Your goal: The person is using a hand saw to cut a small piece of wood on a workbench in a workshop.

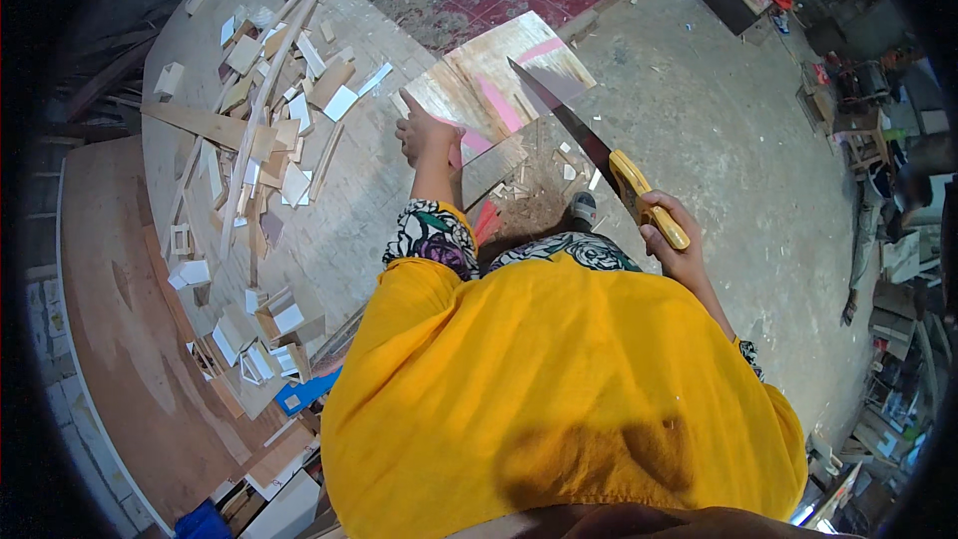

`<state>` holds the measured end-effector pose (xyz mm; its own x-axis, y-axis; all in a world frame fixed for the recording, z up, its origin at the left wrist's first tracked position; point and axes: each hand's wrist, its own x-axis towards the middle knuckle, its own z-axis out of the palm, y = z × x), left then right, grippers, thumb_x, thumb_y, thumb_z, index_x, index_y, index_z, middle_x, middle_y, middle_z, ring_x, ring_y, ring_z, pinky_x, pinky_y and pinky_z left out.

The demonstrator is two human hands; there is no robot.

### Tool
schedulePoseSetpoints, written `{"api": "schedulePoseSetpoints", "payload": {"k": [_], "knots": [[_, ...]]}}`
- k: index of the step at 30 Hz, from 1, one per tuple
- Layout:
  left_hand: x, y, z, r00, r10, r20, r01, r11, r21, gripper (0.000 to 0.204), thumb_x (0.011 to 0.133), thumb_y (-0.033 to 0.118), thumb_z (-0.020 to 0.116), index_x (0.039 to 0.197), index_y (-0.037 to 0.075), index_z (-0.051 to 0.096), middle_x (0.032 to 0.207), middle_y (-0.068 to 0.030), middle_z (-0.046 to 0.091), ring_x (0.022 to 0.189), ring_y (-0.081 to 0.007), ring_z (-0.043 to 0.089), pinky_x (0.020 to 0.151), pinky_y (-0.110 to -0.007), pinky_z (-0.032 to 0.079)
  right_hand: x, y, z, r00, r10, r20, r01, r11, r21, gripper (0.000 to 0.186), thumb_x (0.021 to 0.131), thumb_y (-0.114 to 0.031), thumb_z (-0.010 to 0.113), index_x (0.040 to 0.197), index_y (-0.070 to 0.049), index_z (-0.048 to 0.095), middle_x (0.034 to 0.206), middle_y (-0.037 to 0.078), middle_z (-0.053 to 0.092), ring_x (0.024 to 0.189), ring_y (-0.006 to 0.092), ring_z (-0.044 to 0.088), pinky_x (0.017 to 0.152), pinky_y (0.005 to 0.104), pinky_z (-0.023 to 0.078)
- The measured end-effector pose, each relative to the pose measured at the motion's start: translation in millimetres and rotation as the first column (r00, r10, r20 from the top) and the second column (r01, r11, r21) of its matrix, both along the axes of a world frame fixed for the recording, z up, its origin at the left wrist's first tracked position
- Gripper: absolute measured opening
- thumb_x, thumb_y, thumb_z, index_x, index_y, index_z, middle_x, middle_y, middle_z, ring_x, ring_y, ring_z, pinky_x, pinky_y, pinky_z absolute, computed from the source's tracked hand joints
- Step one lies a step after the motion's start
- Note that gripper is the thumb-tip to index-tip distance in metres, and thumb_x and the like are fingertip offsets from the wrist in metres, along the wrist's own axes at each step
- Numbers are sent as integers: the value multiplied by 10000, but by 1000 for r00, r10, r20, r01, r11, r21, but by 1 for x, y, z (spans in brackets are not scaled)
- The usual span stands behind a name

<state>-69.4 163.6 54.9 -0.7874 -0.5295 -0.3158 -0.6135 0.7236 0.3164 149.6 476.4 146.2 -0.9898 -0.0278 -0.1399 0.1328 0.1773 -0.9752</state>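
My right hand (671, 238) is closed round the yellow handle of a handsaw (584, 135). The dark blade slants up and left, and its tip overlaps the right part of a wooden board (469, 80). That board is pale and worn, with pink stripes, and juts past the edge of the worktable (369, 40). At the board's near left corner is my left hand (427, 140), its index finger stretched forward and the other fingers bent against the board's edge. Its thumb is partly hidden. Whether the saw's teeth touch the wood I cannot tell.
Wood offcuts (299, 110) and long thin strips are heaped on the table's left side, with small box-like pieces (274, 314) nearer me. A brown wood panel (130, 309) lies at far left. Scraps and sawdust (539, 170) cover the floor below the board. Clutter (878, 150) lines the right wall.
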Motion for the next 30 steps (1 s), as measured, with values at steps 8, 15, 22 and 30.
{"api": "schedulePoseSetpoints", "payload": {"k": [8, 15, 22, 30], "knots": [[-5, -6, -2, 982, 172, 78, -175, 984, 33, 1255, 611, 285, 868, 1485, 299, -33, 1437, -151, 338, 1273, -319, 413, 951, -549, 437, -9, -12, -31, 994, 85, -75, -83, 996, 22, 351, 819, -91, 635, 1160, -61, 559, 1087, 106, 612, 1020, 209, 575, 919, 307, 411], [-6, -17, -11, 973, 225, 55, -230, 965, 125, 1055, 625, 293, 853, 1441, 128, 206, 1406, -159, 397, 1255, -352, 440, 951, -532, 426, -11, -12, -36, 988, 103, -116, -98, 994, 50, 364, 807, -80, 640, 1161, -51, 559, 1096, 105, 614, 1017, 211, 578, 916, 305, 409], [-19, -29, -43, 967, 252, -35, -223, 907, 358, 615, 654, 165, 823, 1151, -15, 508, 1098, -186, 609, 983, -373, 609, 821, -505, 501, -20, -13, -40, 980, 136, -146, -124, 989, 84, 367, 804, -61, 633, 1164, -54, 561, 1095, 104, 617, 1012, 205, 581, 916, 305, 410], [-13, -27, -53, 756, 520, -398, 92, 517, 851, 590, 725, -191, 579, 1268, -18, 426, 1129, -185, 557, 974, -290, 600, 819, -362, 525, -20, -8, -31, 982, 156, -110, -152, 987, 45, 345, 821, -84, 628, 1159, -58, 566, 1083, 115, 618, 1008, 214, 586, 909, 310, 413]]}}
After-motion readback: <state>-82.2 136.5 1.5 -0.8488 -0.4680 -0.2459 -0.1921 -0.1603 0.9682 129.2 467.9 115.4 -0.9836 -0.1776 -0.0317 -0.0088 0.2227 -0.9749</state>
